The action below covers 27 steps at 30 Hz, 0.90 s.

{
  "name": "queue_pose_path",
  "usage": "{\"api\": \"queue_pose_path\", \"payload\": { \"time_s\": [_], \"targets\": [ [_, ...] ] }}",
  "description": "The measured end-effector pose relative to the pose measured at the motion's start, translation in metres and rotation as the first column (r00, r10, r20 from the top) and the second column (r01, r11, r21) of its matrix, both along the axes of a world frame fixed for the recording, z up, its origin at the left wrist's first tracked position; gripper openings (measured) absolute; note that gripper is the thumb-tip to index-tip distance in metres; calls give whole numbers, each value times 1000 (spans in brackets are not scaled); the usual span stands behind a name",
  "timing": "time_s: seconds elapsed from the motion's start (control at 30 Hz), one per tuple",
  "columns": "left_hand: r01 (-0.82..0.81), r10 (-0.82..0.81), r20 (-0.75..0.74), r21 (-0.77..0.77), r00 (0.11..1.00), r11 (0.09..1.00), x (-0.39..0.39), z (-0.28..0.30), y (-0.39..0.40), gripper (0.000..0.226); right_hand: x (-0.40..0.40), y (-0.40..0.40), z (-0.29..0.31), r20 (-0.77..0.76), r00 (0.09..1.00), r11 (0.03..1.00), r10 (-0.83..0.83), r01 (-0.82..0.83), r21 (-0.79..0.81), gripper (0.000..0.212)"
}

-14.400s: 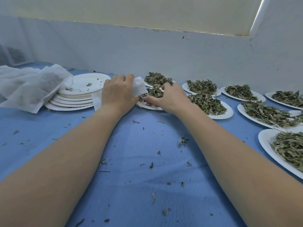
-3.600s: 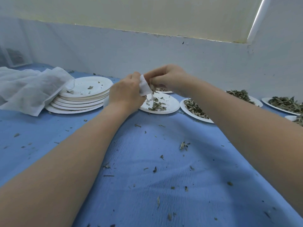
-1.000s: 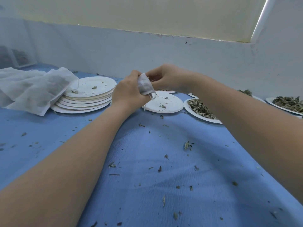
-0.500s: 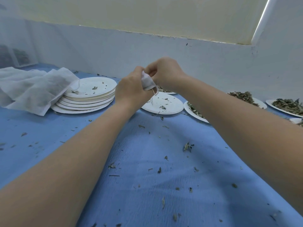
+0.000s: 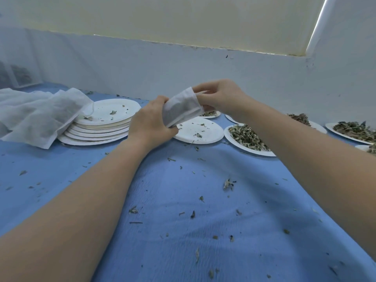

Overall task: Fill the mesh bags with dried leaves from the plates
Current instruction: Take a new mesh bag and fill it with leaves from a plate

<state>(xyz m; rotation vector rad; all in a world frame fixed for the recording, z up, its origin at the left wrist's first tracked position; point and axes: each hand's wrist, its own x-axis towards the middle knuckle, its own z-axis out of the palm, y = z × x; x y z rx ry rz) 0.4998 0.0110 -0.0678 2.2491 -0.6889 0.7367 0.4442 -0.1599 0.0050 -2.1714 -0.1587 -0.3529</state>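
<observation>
Blue cloth (image 5: 183, 231) covers the near table, littered with leaf crumbs. Farther in, the left hand (image 5: 149, 124) grips the lower end of a small mesh bag (image 5: 182, 107) (dark fill shows through), while the right hand (image 5: 218, 97) pinches its upper end, held above a nearly bare plate (image 5: 200, 131). Right of it sits a plate of dried leaves (image 5: 247, 138); far left, stacked plates (image 5: 101, 124).

The left hand (image 5: 149, 124) grips the lower end of a white mesh bag (image 5: 181, 107) while the right hand (image 5: 219, 96) pinches its upper end, above a nearly bare plate (image 5: 200, 132). A plate of dried leaves (image 5: 247, 139) sits just right; stacked plates (image 5: 97, 123) stand left on the blue bench (image 5: 183, 200).
</observation>
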Motion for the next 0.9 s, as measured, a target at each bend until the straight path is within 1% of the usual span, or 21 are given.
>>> {"api": "queue_pose_path", "payload": {
  "time_s": [0.07,0.1,0.13,0.17,0.2,0.23,0.27,0.3,0.33,0.37,0.43,0.5,0.6,0.73,0.8,0.9],
  "targets": [
    [-3,3,-18,28,1000,1000,0,-2,-1,50,1,-6,-8,15,1000,981,-4,1,192,7],
    [-9,10,-28,39,1000,999,0,-3,-1,49,2,-8,-13,17,999,970,-51,46,240,7],
    [-20,22,-42,43,999,999,1,-3,-1,49,3,-11,-18,5,991,966,-136,132,223,9],
    [-37,40,-58,41,998,998,1,-3,-1,49,4,-13,-23,-21,973,966,-228,229,119,17],
    [-56,59,-76,35,995,998,2,-3,0,48,4,-15,-29,-64,951,952,-303,299,-64,28],
    [-76,78,-94,27,992,997,3,-3,1,48,4,-14,-35,-131,922,907,-365,320,-272,45],
    [-93,95,-112,19,989,995,4,-4,2,47,2,-12,-40,-210,883,842,-419,291,-453,67],
    [-109,110,-128,10,986,994,5,-4,2,46,0,-9,-45,-280,841,784,-463,242,-571,92],
    [-124,123,-143,-2,982,992,6,-4,3,45,0,-6,-48,-336,801,754,-496,205,-624,113],
    [-136,132,-156,-17,979,990,7,-5,3,45,0,-4,-50,-375,776,751,-508,185,-634,127],
    [-154,144,-174,-43,974,987,8,-5,2,44,5,-2,-51,-414,764,771,-495,167,-614,141],
    [-170,156,-191,-58,969,984,9,-5,2,45,8,-2,-51,-399,771,752,-497,152,-642,142],
    [-200,180,-216,-77,960,977,9,-5,2,44,7,-1,-53,-340,795,705,-503,150,-693,137],
    [-224,191,-233,-127,953,966,3,-1,4,44,4,6,-50,-151,853,666,-500,268,-696,127],
    [-247,203,-245,-164,948,955,-1,5,10,44,5,14,-41,-100,872,665,-479,286,-689,122],
    [-290,235,-261,-198,936,936,-2,15,27,42,7,32,-25,-79,894,669,-441,269,-692,117]
  ]
}}
